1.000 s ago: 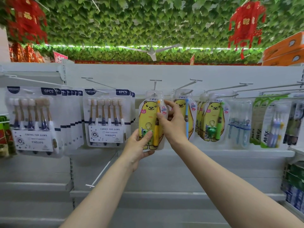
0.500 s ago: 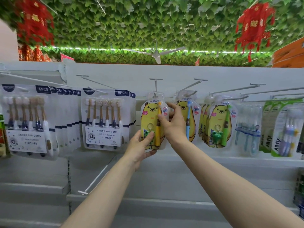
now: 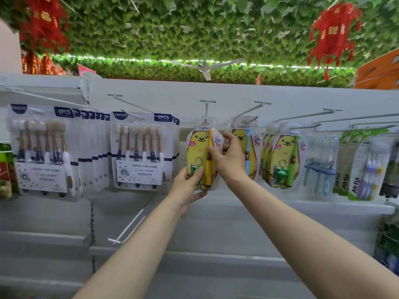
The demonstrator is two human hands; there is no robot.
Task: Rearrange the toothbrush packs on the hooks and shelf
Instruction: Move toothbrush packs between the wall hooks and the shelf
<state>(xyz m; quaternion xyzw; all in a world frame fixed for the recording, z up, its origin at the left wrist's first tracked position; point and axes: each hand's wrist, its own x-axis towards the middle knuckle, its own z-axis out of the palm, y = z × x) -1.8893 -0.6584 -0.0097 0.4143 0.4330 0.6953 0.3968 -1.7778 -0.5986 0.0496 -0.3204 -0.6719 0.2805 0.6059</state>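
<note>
A yellow bear toothbrush pack with an orange brush (image 3: 199,152) hangs on a white hook (image 3: 206,111) at the middle of the wall. My left hand (image 3: 187,184) grips its bottom edge, thumb on the front. My right hand (image 3: 228,158) pinches its right side at mid height. Just to the right hangs a second bear pack with a blue brush (image 3: 251,147), partly hidden behind my right hand. Further right, a bunch of bear packs with a green brush (image 3: 285,158) in front hangs on another hook.
Two stacks of white 6PCS toothbrush packs (image 3: 138,149) (image 3: 41,152) hang at the left. Clear packs (image 3: 321,165) and green All-fix packs (image 3: 362,167) hang at the right. A bare hook (image 3: 127,227) sticks out below. White shelves (image 3: 237,253) run underneath.
My right hand slid down from the pack's top right corner to its right side. The camera view shifted slightly left. My left hand has stayed on the pack's bottom.
</note>
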